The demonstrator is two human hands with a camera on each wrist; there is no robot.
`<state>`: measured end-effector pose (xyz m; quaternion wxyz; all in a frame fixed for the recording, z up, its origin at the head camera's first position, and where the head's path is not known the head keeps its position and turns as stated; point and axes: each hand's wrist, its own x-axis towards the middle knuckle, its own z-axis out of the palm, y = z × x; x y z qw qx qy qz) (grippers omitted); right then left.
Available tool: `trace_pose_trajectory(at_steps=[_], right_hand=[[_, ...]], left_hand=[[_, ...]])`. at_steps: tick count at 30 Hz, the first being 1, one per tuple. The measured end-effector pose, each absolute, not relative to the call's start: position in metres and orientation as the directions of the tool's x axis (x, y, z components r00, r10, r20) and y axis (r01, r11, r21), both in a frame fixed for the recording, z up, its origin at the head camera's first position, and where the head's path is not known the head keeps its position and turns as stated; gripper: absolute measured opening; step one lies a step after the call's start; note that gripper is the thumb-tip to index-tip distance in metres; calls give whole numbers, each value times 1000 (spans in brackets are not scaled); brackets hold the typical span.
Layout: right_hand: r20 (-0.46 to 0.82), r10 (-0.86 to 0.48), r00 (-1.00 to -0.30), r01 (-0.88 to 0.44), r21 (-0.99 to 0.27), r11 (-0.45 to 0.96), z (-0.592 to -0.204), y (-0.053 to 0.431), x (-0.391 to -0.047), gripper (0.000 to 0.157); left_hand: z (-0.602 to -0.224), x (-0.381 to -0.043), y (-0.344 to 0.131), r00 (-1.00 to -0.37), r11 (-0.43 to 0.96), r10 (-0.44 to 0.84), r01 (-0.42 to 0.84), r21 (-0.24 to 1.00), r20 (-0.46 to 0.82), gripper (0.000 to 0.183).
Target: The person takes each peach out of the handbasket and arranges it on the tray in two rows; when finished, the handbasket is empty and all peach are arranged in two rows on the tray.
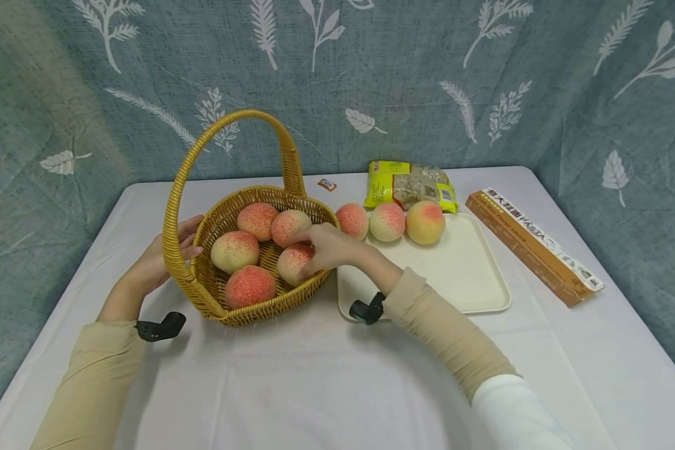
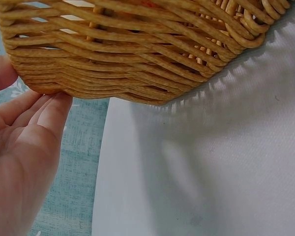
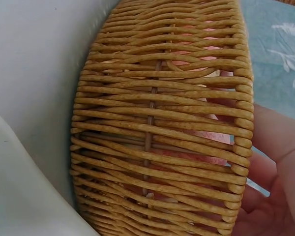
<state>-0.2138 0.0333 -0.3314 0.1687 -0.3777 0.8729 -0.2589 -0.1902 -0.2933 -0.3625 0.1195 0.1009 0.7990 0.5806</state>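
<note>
A creased white-clothed table [image 1: 292, 400] lies before blue-green fabric printed with pale leaves [image 1: 405, 75], which hangs from 9 through 12 to 3 o'clock. An oval golden wicker basket [image 1: 281, 306] sits on it. At its 9 o'clock, the left hand [image 1: 152, 269] touches the rim with loosely extended fingers; at 3, the right hand [image 1: 334, 247] grips a round red-speckled cream peach [image 1: 294, 261] inside. Beside the basket's 3 o'clock lies a rectangular cream tray [image 1: 444, 275], with a yellow-green plastic packet [image 1: 410, 187] at its 12 and a long brown cardboard box [image 1: 525, 244] around 2.

White table [image 1: 292, 381] bearing wicker basket [image 1: 292, 304], cream tray [image 1: 455, 269], brown box [image 1: 533, 247], yellow bag [image 1: 410, 187], small packet [image 1: 327, 184]
</note>
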Motion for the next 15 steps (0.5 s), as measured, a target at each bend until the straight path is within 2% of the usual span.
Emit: trace_pose_trajectory(at_steps=[15], right_hand=[[-190,-737,-649,-609,-451,653,-333,19,-216,73]], left_hand=[[-365,-192,-295,-954,325,287,9,946,-89,74]])
